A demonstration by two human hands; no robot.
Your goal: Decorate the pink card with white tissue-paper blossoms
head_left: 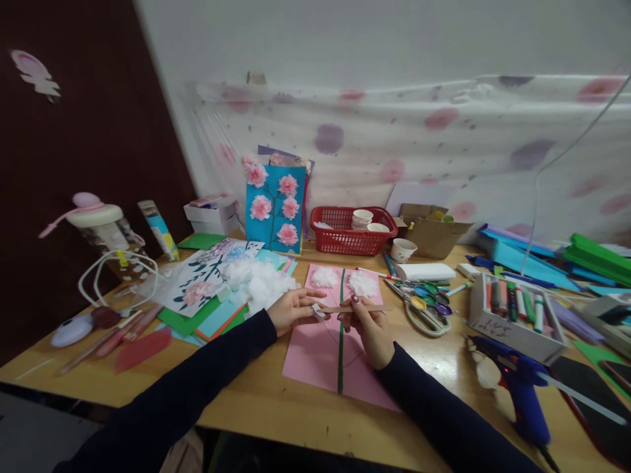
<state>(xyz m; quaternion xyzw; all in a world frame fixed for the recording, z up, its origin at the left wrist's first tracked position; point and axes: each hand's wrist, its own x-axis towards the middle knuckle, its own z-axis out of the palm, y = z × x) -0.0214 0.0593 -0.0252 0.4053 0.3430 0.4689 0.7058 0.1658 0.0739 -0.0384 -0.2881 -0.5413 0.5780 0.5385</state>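
My right hand (369,328) pinches a flat wooden stick (340,309) above a pink sheet of paper (310,361). At the stick's left end is a small pale block (319,313), held in the fingers of my left hand (296,311); its exact kind is unclear. A dark green strip (340,368) runs down the middle of the sheet, with thin drawn lines on both sides. Two white fluffy tufts, a left one (325,277) and a right one (362,284), lie near the sheet's top edge.
Left of the sheet lie loose white fluff (259,282) and coloured papers. Scissors (426,322) and measuring spoons (434,294) are to the right, beside a marker box (517,318) and a blue glue gun (517,381). A red basket (340,243) stands behind.
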